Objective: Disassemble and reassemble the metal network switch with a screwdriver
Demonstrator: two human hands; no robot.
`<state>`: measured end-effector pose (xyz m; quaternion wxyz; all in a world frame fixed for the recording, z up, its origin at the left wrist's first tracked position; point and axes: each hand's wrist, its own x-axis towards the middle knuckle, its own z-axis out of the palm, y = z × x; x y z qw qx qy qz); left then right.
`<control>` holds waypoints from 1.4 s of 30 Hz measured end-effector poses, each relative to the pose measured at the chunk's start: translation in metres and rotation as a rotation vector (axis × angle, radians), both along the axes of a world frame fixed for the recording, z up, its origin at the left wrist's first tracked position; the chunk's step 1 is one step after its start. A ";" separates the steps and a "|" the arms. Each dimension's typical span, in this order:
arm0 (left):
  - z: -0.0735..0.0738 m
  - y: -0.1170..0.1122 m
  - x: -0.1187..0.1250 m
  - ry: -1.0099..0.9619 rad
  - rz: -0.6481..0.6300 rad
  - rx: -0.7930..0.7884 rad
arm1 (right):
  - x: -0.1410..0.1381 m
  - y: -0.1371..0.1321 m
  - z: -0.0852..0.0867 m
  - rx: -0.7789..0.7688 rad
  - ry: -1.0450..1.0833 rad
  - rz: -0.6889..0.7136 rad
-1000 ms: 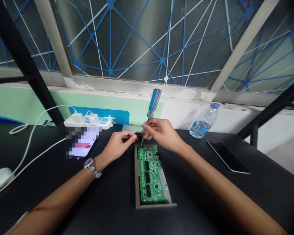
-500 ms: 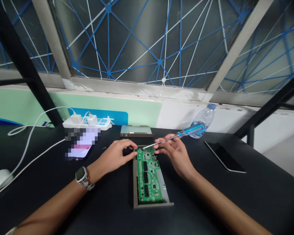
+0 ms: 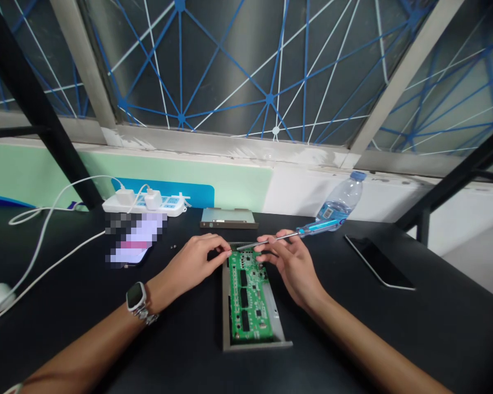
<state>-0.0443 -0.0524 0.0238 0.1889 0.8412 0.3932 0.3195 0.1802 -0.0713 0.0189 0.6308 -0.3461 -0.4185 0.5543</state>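
A green circuit board [image 3: 252,303] lies in a grey metal casing [image 3: 227,323] on the black table. In my right hand [image 3: 293,265] is a screwdriver [image 3: 318,227] with a clear blue handle, held by its shaft. It slants down to the left, its tip over the board's far left corner. My left hand [image 3: 201,260] pinches thumb and forefinger together at that same corner, beside the tip. Something tiny may be between those fingers; I cannot make it out. A watch is on my left wrist.
Behind the board sits a metal cover piece [image 3: 229,218]. A water bottle [image 3: 340,200] leans against the wall at back right, near a dark tablet-like device [image 3: 380,261]. At left are a phone [image 3: 137,241], tiny screws [image 3: 173,247], a power strip [image 3: 170,203] and white cables [image 3: 51,219].
The screwdriver's handle has dipped slightly, and its tip has shifted a little at the board's corner. My left fingers have closed into a tighter pinch. The board stays in place.
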 end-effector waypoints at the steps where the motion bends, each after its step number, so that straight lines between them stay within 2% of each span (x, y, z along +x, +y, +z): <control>1: 0.000 0.000 0.000 0.000 -0.006 0.010 | 0.000 0.000 -0.001 -0.008 0.004 0.004; 8: -0.004 -0.003 0.001 0.011 -0.067 0.131 | -0.003 -0.004 -0.002 -0.044 0.038 0.018; 13: -0.004 -0.003 0.003 -0.008 -0.055 0.164 | -0.004 -0.004 -0.002 -0.068 0.065 0.015; 19: 0.001 -0.001 0.002 -0.059 0.016 0.107 | -0.001 -0.002 -0.001 -0.085 0.105 0.005; 36: -0.002 -0.003 0.004 -0.128 -0.021 0.021 | 0.001 0.000 -0.001 -0.164 0.147 0.007; 42: -0.004 -0.011 0.007 -0.050 -0.023 0.012 | -0.002 -0.002 0.004 -0.211 0.105 -0.023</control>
